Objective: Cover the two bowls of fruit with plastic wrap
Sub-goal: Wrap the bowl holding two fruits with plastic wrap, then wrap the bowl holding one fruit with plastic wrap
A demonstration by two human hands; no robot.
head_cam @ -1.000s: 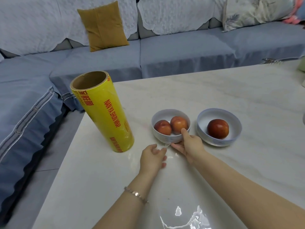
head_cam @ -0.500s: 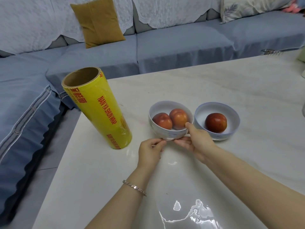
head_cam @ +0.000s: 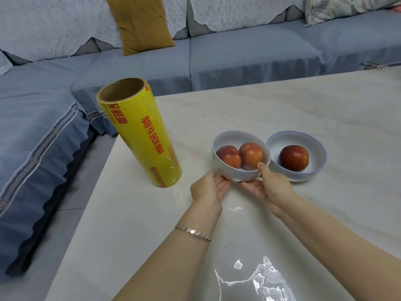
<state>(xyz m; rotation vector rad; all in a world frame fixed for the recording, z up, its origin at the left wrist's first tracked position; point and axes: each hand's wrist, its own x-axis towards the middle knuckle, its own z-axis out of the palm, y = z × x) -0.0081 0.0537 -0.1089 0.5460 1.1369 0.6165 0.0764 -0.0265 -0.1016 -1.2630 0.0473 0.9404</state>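
Two-fruit bowl (head_cam: 235,173), just right of wrap roll (head_cam: 138,135), now tipped up vs 0.5 s ago — your R hand (head_cam: 270,187) pinches it, thumb on rim, fingers under; L hand (head_cam: 207,190), fingers near straight, props its underside.

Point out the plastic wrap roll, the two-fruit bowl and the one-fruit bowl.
plastic wrap roll (head_cam: 143,135): head view, on its yellow side, about mid-height.
two-fruit bowl (head_cam: 235,137): head view, on the white inner wall behind the fruit.
one-fruit bowl (head_cam: 291,139): head view, on the white inner wall behind the fruit.
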